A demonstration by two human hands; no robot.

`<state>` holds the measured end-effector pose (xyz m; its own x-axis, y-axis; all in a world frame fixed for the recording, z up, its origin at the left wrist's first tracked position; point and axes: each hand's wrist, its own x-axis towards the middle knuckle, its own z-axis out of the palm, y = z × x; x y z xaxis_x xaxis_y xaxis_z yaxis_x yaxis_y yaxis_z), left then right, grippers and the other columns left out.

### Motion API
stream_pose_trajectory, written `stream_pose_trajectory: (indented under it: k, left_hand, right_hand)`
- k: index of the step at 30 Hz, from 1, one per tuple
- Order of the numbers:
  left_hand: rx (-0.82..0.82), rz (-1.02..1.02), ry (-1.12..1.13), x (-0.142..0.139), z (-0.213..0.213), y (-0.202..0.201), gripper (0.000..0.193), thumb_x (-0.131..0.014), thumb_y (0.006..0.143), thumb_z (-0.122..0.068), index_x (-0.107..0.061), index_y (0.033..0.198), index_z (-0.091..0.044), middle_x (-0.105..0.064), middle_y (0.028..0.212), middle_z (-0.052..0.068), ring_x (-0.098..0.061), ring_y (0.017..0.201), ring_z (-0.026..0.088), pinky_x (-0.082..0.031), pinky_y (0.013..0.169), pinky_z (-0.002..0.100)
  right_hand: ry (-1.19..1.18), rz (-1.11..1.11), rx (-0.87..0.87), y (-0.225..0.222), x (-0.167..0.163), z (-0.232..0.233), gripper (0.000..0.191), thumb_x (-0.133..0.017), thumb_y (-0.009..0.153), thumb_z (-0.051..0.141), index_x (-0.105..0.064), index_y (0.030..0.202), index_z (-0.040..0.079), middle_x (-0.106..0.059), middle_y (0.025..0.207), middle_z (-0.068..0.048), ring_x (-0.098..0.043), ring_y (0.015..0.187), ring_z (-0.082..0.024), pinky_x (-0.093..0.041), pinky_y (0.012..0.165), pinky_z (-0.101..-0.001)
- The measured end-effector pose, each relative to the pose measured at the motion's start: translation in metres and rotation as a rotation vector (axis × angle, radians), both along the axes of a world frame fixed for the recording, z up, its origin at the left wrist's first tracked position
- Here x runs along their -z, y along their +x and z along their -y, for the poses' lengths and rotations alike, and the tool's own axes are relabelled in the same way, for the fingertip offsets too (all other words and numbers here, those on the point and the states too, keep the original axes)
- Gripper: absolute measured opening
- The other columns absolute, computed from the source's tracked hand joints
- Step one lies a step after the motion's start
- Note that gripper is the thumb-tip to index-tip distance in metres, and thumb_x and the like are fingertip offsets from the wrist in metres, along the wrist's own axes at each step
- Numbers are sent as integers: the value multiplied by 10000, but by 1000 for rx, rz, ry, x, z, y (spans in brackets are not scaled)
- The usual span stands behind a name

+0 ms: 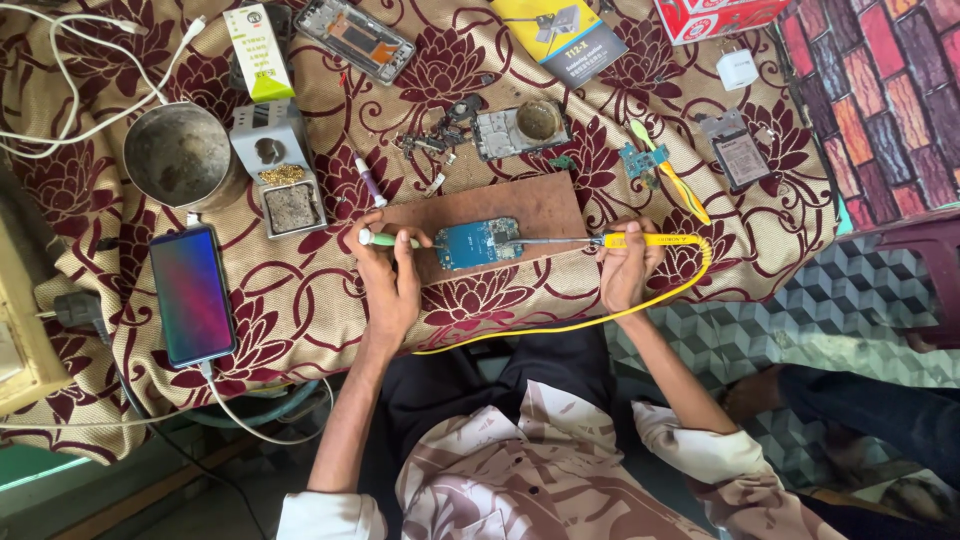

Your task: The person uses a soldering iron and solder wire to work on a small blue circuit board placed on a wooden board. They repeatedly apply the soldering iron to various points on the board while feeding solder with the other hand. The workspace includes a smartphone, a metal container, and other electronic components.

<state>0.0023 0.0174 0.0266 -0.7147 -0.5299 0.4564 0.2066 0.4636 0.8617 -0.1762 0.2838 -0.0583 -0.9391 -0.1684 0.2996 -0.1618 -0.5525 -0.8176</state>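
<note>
Far left, at 9 o'clock from the work: a smartphone [192, 296] is laid flat with the screen lit and a cable plugged in at its near end. At 11 o'clock a metal bowl [181, 155] is seen, with a small grey holder [279, 165] of brass wool and sponge just beside it.

The left hand [388, 278] is closed around a green-handled tool [385, 240], whose tip is pointed toward 3 o'clock, at or just short of the left edge of the blue circuit board [478, 243]; contact cannot be confirmed.

The board is laid flat on a brown work mat [535, 205] on the patterned cloth [300, 300], between the two hands, long axis running 9-to-3.

The right hand [628, 265] is clenched on the yellow soldering iron [645, 240], its shaft laid along the same 9-to-3 line and its tip brought to the board's right edge. From this hand the board lies at 9 o'clock; from the left hand, at 3 o'clock. The left hand is the nearer. The yellow cord [560, 325] is looped back toward the lap.

At 12 o'clock dismantled phone parts [520, 127] are scattered, with a yellow pry tool [672, 180] and a phone battery [740, 155] at 2 o'clock.
</note>
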Motion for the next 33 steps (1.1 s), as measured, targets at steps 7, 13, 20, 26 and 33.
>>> stream_pose_trajectory:
  k: [7,13,20,26,33]
  left_hand:
    - [-6,29,54,2,-1,1,302,-425,1138,-76,-281,1394,-1,-678,958,108,-600,822,148,-467,797,320]
    - [0,5,16,1,-1,2,296,-425,1152,-69,-275,1397,0,-668,965,115,-623,896,165,-471,869,332]
    - [-1,14,22,-1,-1,2,307,-427,1141,-78,-276,1394,8,-674,956,114,-622,871,164,-475,847,328]
    - [-12,17,16,-1,-1,2,303,-427,1143,-73,-280,1400,-8,-685,963,114,-596,803,152,-470,783,316]
    - [4,0,25,1,-1,1,300,-421,1148,-71,-279,1406,-12,-679,966,111,-594,803,145,-468,771,309]
  right_hand:
    - [-24,42,20,-1,3,-1,192,-517,1100,177,-546,963,46,-603,886,-82,-545,668,-150,-487,609,-295]
    - [-56,44,27,-3,5,-2,182,-521,1095,188,-532,970,56,-590,908,-78,-555,721,-151,-483,603,-296]
    - [-13,-26,-25,0,4,-3,205,-535,1106,180,-528,949,50,-601,888,-96,-540,653,-146,-474,590,-291]
    - [0,-29,-19,0,2,-3,211,-536,1112,180,-535,948,47,-605,887,-94,-552,665,-147,-488,602,-295]
    - [-14,25,1,-1,0,-3,212,-538,1104,196,-542,956,45,-609,892,-89,-569,713,-156,-488,596,-291]
